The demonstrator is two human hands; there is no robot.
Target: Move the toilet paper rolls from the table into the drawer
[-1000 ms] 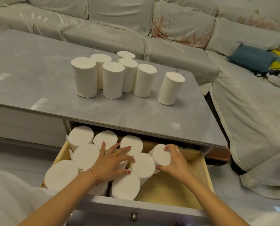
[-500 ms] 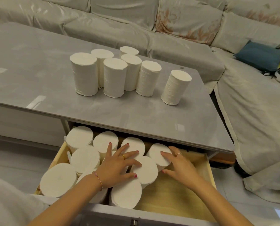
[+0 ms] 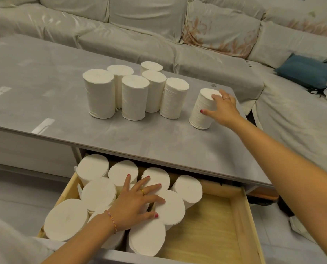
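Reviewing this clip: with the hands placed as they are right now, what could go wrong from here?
The right hand grips the lone roll, which already leans; a loose hold could tip it off the nearby table edge. The left hand rests flat on tightly packed rolls in the drawer; lifting it may let them shift. The next roll must land in the bare right side without bumping that cluster.

The right hand point(image 3: 224, 109) grips a lone roll point(image 3: 201, 111) on the table point(image 3: 44, 96), apart from six standing rolls point(image 3: 134, 92). The left hand point(image 3: 137, 204) rests spread on rolls packed in the drawer point(image 3: 246, 221).
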